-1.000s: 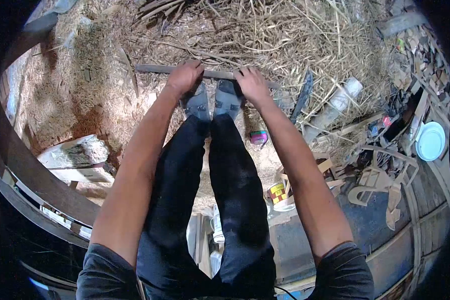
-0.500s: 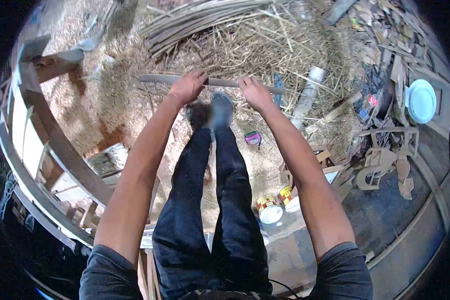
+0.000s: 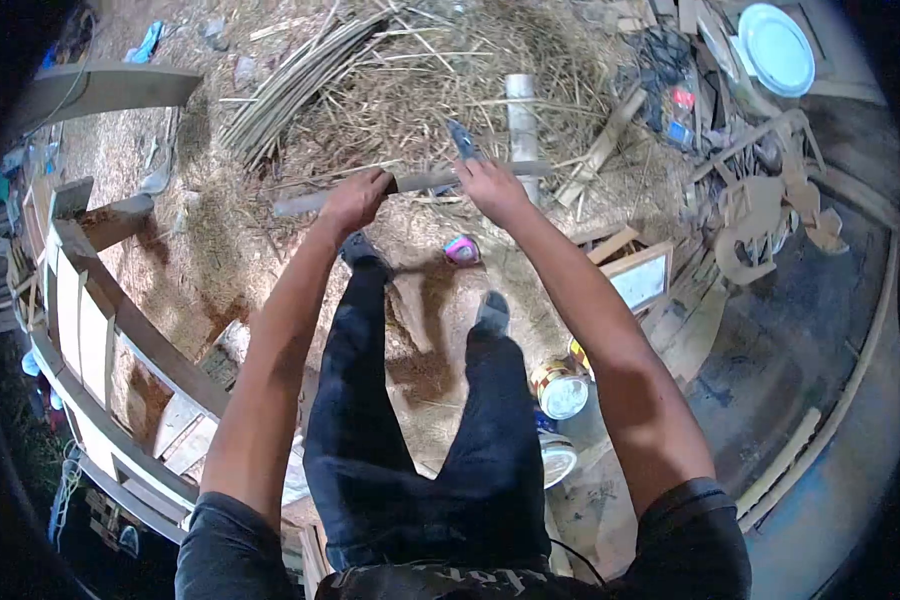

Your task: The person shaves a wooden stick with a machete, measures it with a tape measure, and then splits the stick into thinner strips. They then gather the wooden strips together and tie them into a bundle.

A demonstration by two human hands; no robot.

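A long, narrow wooden slat (image 3: 420, 184) stretches across in front of me, slightly tilted, its right end higher in the view. My left hand (image 3: 358, 200) is closed around it left of its middle. Toward its other end, my right hand (image 3: 492, 190) grips the same slat from above, fingers partly hidden. Just beyond the right hand lies a blue-grey flat piece (image 3: 460, 138). Below the slat, on the shavings between my feet, sits a pink and dark tape measure (image 3: 461, 250).
A bundle of thin strips (image 3: 305, 90) lies on the littered ground, near a pale pipe-like pole (image 3: 521, 125). Curved wooden framing (image 3: 135, 310) stands at left. Paint cans (image 3: 562, 392), a wooden frame (image 3: 638, 275), cut wooden pieces (image 3: 750, 215) and a light-blue basin (image 3: 776, 50) are at right.
My feet have moved apart, the left foot forward, and the view has turned. Both hands still hold the slat, which now tilts the other way, right end higher.
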